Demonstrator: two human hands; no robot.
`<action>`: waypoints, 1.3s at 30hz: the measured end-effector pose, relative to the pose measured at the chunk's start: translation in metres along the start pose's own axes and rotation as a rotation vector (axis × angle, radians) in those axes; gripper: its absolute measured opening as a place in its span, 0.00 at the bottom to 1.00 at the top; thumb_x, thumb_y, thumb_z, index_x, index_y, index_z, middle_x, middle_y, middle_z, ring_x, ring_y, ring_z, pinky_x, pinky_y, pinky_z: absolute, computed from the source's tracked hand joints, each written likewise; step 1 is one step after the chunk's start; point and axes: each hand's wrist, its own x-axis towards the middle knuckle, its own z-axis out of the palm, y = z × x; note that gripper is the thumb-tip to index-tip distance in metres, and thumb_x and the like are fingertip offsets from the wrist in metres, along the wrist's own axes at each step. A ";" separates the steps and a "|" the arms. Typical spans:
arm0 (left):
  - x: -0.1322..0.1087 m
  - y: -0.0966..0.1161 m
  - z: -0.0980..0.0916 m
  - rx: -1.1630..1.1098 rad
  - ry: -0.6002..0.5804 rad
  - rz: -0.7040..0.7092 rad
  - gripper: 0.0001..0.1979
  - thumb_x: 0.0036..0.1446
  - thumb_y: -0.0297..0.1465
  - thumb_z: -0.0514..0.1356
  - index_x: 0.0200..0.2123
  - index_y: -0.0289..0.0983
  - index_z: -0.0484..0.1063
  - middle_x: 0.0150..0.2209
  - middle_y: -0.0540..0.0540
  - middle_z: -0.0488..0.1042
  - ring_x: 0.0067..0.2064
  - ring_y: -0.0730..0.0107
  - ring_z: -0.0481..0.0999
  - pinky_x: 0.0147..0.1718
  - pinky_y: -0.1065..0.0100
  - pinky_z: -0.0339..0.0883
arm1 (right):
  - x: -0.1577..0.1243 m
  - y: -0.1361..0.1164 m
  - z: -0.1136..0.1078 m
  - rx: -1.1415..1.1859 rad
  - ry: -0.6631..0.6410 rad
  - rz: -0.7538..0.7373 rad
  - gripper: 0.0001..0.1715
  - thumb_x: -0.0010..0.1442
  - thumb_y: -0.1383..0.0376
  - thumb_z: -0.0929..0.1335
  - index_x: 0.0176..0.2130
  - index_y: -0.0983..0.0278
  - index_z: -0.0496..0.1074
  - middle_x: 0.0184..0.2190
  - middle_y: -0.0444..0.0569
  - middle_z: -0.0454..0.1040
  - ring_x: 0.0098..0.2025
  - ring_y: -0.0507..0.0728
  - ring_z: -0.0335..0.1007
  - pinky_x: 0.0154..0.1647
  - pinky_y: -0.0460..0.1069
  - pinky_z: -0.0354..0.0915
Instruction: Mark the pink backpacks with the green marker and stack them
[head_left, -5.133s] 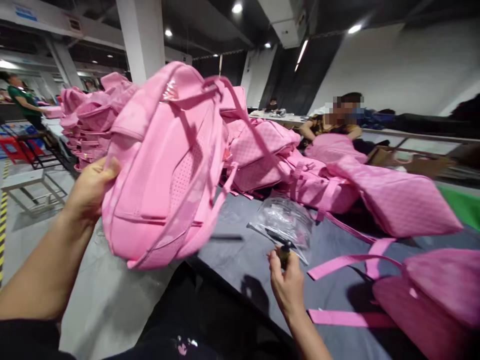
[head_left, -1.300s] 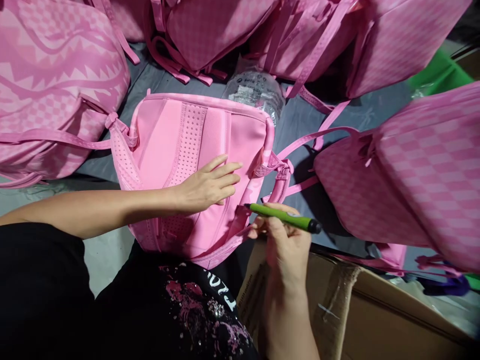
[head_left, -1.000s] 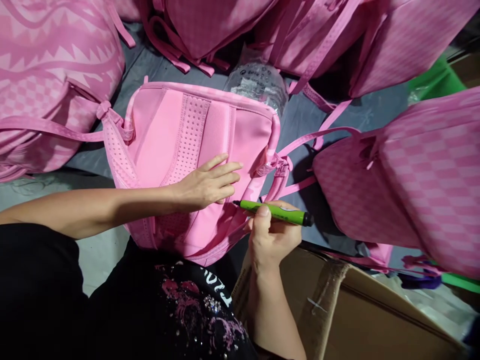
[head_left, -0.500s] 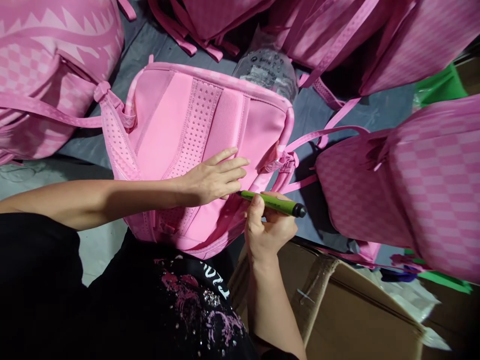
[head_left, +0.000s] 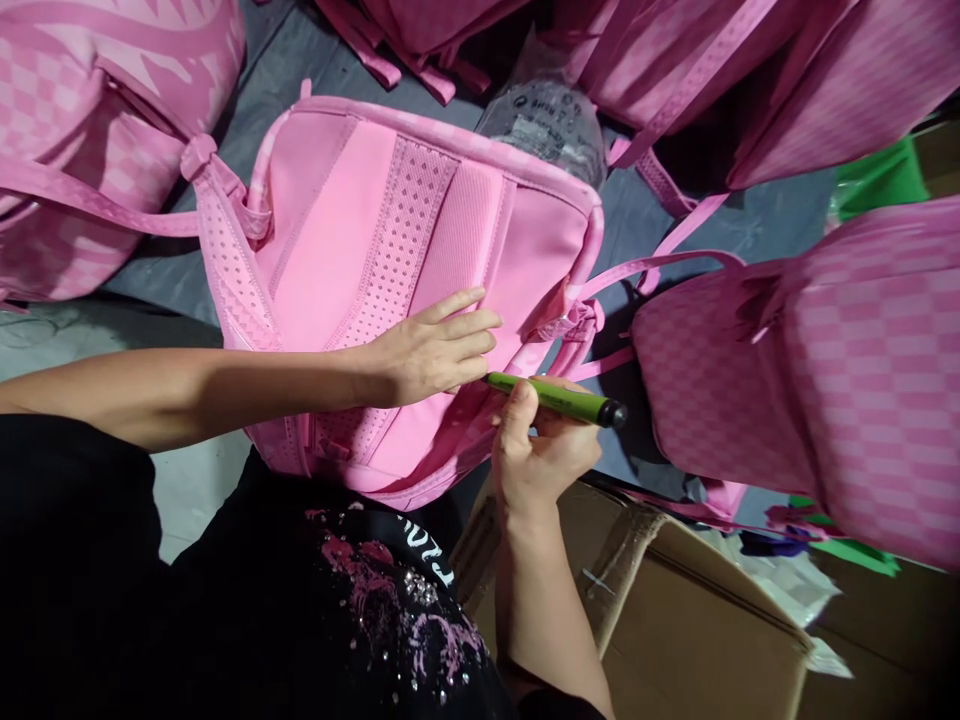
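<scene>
A pink backpack [head_left: 375, 250] lies in front of me with its padded back panel facing up, its straps out to the sides. My left hand [head_left: 435, 347] rests palm down on that panel, fingers stretched out toward the right. Wrapped around a green marker pen [head_left: 562, 399] with black ends is my right hand [head_left: 541, 450]. The pen lies slanted, its far end beside my left fingertips at the backpack's surface. Whether the tip touches the fabric is hidden by the left fingers.
More pink backpacks stand around: one at left [head_left: 67, 120], a checkered one at right [head_left: 885, 370], others along the back. A clear plastic bag [head_left: 551, 125] lies behind the backpack on the grey table cover [head_left: 780, 225]. Below at right is an open cardboard box [head_left: 697, 610].
The view has shifted slightly, and the backpack's upper edge appears a little higher. My left hand keeps its place on the panel; the right still grips the marker, at nearly the same spot.
</scene>
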 end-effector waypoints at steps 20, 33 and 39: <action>0.002 -0.002 0.003 -0.017 0.077 0.002 0.11 0.70 0.32 0.52 0.38 0.39 0.73 0.44 0.50 0.75 0.59 0.67 0.68 0.71 0.56 0.49 | 0.005 -0.001 -0.003 0.000 -0.008 0.063 0.15 0.65 0.54 0.68 0.41 0.63 0.70 0.26 0.48 0.77 0.20 0.57 0.74 0.22 0.50 0.67; 0.005 -0.004 0.001 -0.004 0.071 0.025 0.09 0.67 0.33 0.56 0.39 0.37 0.75 0.42 0.47 0.77 0.57 0.61 0.70 0.68 0.53 0.53 | 0.013 -0.001 -0.006 -0.022 -0.019 0.000 0.19 0.65 0.52 0.67 0.38 0.66 0.74 0.23 0.50 0.77 0.21 0.59 0.74 0.21 0.50 0.65; 0.013 -0.009 -0.018 -0.010 -0.056 0.119 0.13 0.65 0.36 0.56 0.46 0.38 0.77 0.46 0.42 0.78 0.57 0.56 0.71 0.65 0.53 0.54 | 0.020 0.028 -0.011 -0.268 -0.185 0.030 0.23 0.61 0.48 0.67 0.29 0.63 0.77 0.13 0.51 0.69 0.12 0.63 0.63 0.12 0.53 0.55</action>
